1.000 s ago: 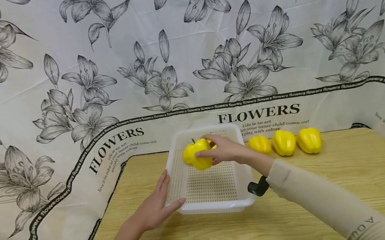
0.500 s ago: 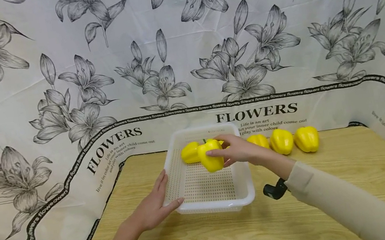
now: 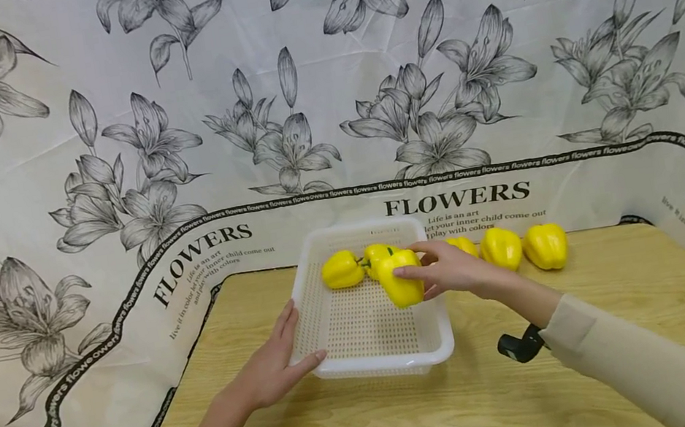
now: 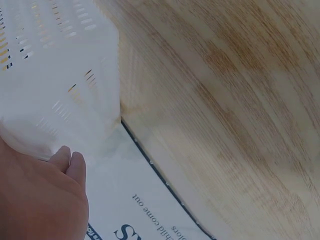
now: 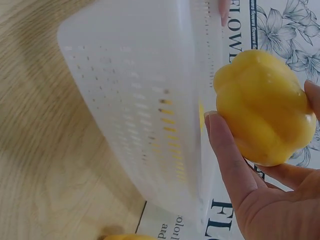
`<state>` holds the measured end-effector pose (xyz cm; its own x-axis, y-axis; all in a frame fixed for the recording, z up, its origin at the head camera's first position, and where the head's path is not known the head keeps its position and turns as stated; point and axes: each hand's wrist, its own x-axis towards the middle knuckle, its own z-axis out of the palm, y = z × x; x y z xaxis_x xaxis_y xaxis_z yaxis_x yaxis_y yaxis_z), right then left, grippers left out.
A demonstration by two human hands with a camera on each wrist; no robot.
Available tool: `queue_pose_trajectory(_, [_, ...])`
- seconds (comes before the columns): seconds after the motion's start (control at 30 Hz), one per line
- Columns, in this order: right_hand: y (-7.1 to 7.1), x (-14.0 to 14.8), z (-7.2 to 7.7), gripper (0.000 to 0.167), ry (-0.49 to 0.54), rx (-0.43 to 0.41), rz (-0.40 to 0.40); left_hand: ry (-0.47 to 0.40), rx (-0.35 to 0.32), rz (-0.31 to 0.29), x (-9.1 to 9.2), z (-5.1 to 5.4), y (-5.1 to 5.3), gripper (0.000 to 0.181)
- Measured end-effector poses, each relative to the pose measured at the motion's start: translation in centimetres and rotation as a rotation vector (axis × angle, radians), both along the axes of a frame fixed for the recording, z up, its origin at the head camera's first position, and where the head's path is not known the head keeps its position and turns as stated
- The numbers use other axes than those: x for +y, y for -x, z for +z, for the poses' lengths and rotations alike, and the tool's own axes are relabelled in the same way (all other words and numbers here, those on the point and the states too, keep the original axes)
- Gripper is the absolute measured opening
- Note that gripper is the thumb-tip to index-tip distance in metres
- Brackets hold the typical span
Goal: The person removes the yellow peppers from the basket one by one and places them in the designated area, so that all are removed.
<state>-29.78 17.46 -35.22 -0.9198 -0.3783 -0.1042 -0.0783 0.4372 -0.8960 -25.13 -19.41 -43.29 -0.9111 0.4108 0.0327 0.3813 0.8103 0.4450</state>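
Observation:
In the head view, my right hand (image 3: 447, 268) grips a yellow bell pepper (image 3: 402, 284) over the right part of a white perforated plastic basket (image 3: 386, 363). The right wrist view shows this pepper (image 5: 265, 107) between thumb and fingers, raised beside the basket's rim. Two more yellow bell peppers lie inside at the back: the left one (image 3: 342, 269) and the right one (image 3: 375, 256), partly hidden by the held pepper. My left hand (image 3: 272, 364) holds the basket's left side near the front corner, thumb along the rim. In the left wrist view, its fingertips (image 4: 75, 167) touch the basket's outside.
Three yellow bell peppers stand in a row right of the basket: one (image 3: 462, 246) partly behind my right hand, a middle one (image 3: 501, 249) and a right one (image 3: 547, 246). A flower-printed cloth (image 3: 291, 228) rises behind the wooden table (image 3: 631, 318).
My right hand has carried the bell pepper rightward across the basket, uncovering the two peppers lying at the back. My left hand stays on the basket.

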Motion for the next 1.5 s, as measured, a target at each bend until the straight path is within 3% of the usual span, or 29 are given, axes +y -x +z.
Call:
queue_pose_trajectory(0.3, [-0.8, 2.1, 0.2, 0.084, 0.009, 0.008, -0.036, -0.003, 0.006, -0.001, 0.0, 0.5, 0.0, 0.107])
queue_pose_trajectory(0.87, [-2.2, 7.4, -1.2, 0.088, -0.016, 0.009, -0.094, -0.007, 0.008, -0.01, -0.1, 0.5, -0.1, 0.107])
queue_pose_trajectory(1.1, [-2.2, 8.5, -2.9, 0.088, -0.015, 0.008, -0.114, -0.01, 0.016, -0.018, 0.0, 0.3, -0.1, 0.107])
queue_pose_trajectory(1.5, [-2.0, 10.0, -6.6, 0.091, -0.105, 0.007, -0.152, -0.021, 0.005, -0.012, 0.1, 0.3, -0.3, 0.107])
